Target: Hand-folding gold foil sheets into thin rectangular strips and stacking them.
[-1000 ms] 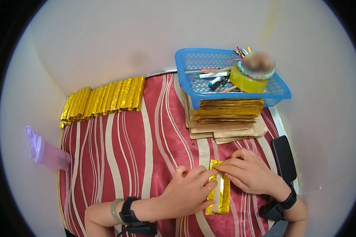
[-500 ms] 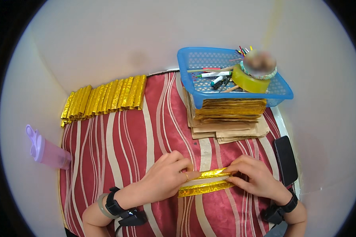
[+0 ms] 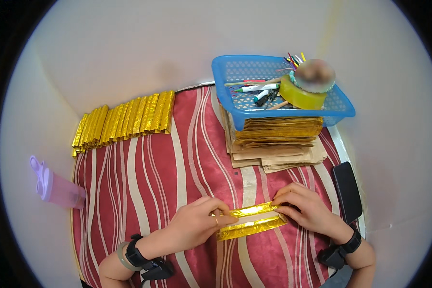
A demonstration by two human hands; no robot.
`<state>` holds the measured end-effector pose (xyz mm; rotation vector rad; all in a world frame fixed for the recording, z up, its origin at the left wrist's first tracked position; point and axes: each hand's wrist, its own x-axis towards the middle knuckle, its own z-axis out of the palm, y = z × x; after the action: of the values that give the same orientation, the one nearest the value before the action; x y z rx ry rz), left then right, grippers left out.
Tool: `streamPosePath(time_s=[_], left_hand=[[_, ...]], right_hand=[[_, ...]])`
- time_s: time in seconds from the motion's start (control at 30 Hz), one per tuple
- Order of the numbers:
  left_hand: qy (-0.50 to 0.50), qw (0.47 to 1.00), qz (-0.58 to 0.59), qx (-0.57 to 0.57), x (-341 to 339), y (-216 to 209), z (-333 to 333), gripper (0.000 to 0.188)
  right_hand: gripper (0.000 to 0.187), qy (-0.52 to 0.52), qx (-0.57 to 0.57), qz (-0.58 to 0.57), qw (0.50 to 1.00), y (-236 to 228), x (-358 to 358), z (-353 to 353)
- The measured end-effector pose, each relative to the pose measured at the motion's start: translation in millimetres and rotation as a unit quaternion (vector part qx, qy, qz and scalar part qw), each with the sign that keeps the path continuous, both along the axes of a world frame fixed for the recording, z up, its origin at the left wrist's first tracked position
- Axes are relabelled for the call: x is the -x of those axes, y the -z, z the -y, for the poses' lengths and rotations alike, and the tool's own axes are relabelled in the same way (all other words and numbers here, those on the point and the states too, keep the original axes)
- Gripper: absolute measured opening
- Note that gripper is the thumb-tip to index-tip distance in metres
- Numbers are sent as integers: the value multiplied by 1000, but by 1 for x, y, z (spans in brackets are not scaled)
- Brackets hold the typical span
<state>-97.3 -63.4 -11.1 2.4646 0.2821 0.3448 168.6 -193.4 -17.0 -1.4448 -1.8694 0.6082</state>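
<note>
Red striped cloth [image 3: 197, 168]: left hand [image 3: 194, 223] and right hand [image 3: 305, 210] pinch opposite ends of the folded gold strip [image 3: 252, 227], which lies between them, long axis crosswise, right end angled away from the wearer; paper stack [image 3: 278, 134] beyond.

Both forearms [image 3: 158, 244] slant inward from the lower edge; the left hand [image 3: 194, 223] curls its fingers [image 3: 222, 206], the thumb [image 3: 229, 220] stretched rightward, while the right hand [image 3: 309, 211] faces it, apart, bent fingers reaching leftward above the thumb, the backs of both hands turned upward
</note>
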Motion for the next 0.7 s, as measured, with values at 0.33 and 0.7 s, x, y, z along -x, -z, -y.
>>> streamPosePath(time_s=[0.33, 0.7], left_hand=[[5, 985, -64, -163, -8, 10, 11, 50], [92, 961, -86, -246, -7, 2, 5, 45]], right_hand=[[35, -20, -149, 260, 954, 3, 0, 1], [43, -53, -170, 391, 903, -9, 8, 4]])
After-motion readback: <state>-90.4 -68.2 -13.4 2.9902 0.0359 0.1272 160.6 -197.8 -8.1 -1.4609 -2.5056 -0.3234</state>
